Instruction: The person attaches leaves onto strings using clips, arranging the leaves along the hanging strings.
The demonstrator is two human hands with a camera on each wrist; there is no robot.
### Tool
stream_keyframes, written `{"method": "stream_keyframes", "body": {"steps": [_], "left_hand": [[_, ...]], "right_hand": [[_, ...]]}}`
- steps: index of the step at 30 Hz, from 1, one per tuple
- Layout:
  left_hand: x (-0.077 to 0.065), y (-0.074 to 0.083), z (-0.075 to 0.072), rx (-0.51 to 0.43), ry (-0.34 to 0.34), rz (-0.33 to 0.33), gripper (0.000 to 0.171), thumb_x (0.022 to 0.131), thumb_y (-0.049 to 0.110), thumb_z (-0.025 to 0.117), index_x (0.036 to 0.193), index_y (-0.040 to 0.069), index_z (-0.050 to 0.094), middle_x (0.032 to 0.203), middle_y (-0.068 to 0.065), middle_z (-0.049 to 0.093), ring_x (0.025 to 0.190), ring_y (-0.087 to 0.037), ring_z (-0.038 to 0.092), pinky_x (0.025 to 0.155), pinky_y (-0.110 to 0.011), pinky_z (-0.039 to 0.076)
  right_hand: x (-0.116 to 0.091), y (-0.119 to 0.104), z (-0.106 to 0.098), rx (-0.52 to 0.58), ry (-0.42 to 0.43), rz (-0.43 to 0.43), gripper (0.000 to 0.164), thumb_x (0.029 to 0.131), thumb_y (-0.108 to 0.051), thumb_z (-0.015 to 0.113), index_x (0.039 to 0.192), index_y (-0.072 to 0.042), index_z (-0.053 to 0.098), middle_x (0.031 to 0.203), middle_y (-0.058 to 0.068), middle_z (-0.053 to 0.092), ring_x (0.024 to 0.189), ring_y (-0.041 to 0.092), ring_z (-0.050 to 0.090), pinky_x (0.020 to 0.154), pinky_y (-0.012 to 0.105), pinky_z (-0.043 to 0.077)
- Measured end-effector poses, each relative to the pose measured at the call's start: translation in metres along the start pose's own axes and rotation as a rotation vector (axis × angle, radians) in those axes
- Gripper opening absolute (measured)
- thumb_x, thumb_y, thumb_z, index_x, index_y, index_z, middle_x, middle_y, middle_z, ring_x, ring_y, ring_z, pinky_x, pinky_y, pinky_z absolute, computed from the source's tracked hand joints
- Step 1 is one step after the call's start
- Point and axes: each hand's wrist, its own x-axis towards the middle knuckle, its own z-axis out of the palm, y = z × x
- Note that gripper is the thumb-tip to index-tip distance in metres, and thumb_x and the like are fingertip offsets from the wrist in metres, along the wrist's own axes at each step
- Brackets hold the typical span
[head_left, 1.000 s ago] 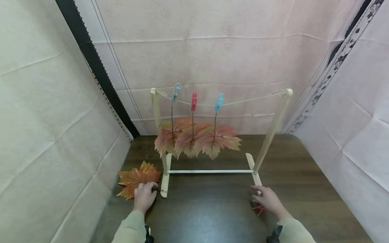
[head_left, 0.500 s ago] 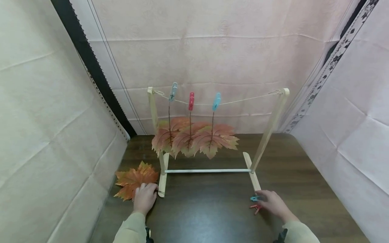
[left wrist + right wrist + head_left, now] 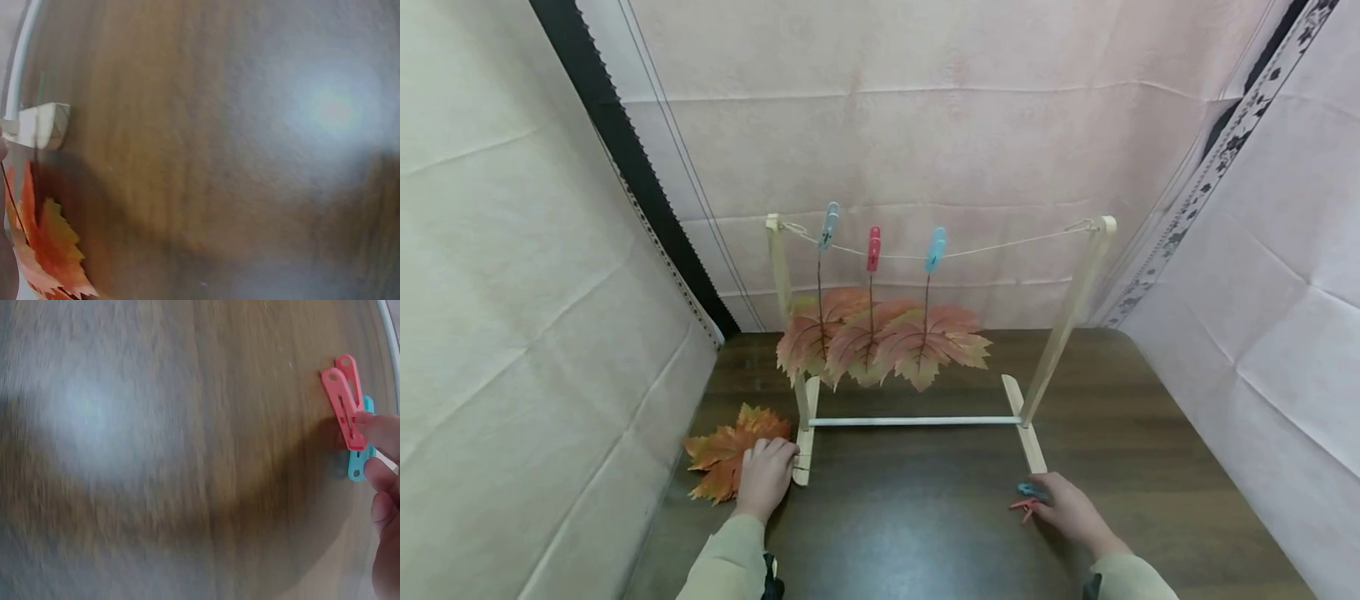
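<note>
At the left foot of a wooden drying frame, my left hand (image 3: 766,477) pinches the thin dark stem of an orange maple leaf (image 3: 718,457). Part of the leaf is hidden by the hand. In the left wrist view an orange leaf (image 3: 53,250) and two stems show at the left edge. My right hand (image 3: 1070,510) is by the frame's right foot, fingertips gripping a red clothespin (image 3: 345,409). A blue clothespin (image 3: 357,465) lies partly behind the red one, close to the fingers.
The wooden frame (image 3: 1063,333) has a string (image 3: 1000,247) across its top. Three reddish leaves (image 3: 928,342) hang there from two blue clothespins (image 3: 936,250) and a red clothespin (image 3: 873,250). A white rod (image 3: 910,422) joins the feet. Pale cloth (image 3: 925,150) surrounds the dark table (image 3: 910,517).
My left hand has shifted slightly right and away from me, and the orange leaf has turned with it. My right fingers have closed on the red clothespin, which has turned. The hanging leaves stay put.
</note>
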Motion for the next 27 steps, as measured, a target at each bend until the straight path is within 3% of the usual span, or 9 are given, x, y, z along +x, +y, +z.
{"method": "stream_keyframes", "body": {"steps": [11, 20, 27], "left_hand": [[0.021, 0.010, -0.026, -0.029, 0.042, -0.057, 0.010, 0.085, 0.008, 0.067, 0.093, 0.013, 0.066, 0.093, -0.004, 0.064, 0.089, -0.028, 0.052, 0.074, -0.045, 0.039], [0.032, 0.010, -0.045, -0.073, 0.136, -0.086, 0.006, 0.087, 0.013, 0.066, 0.093, 0.012, 0.066, 0.093, -0.005, 0.065, 0.085, -0.029, 0.051, 0.072, -0.043, 0.036], [0.043, 0.013, -0.063, -0.141, 0.185, -0.135, 0.007, 0.089, 0.009, 0.063, 0.094, 0.007, 0.066, 0.095, -0.009, 0.066, 0.089, -0.033, 0.052, 0.073, -0.046, 0.037]], "right_hand": [[0.011, -0.020, 0.025, 0.030, 0.108, -0.081, 0.034, 0.072, -0.006, 0.078, 0.103, -0.004, 0.065, 0.097, 0.005, 0.062, 0.090, 0.023, 0.060, 0.081, 0.045, 0.048], [0.017, -0.032, 0.037, 0.028, 0.079, -0.206, 0.027, 0.073, -0.010, 0.079, 0.097, -0.012, 0.067, 0.092, -0.005, 0.062, 0.086, 0.014, 0.059, 0.077, 0.038, 0.049], [0.018, -0.043, 0.042, 0.037, 0.060, -0.255, 0.028, 0.074, -0.011, 0.077, 0.100, -0.009, 0.067, 0.093, -0.003, 0.063, 0.085, 0.015, 0.061, 0.076, 0.036, 0.050]]}}
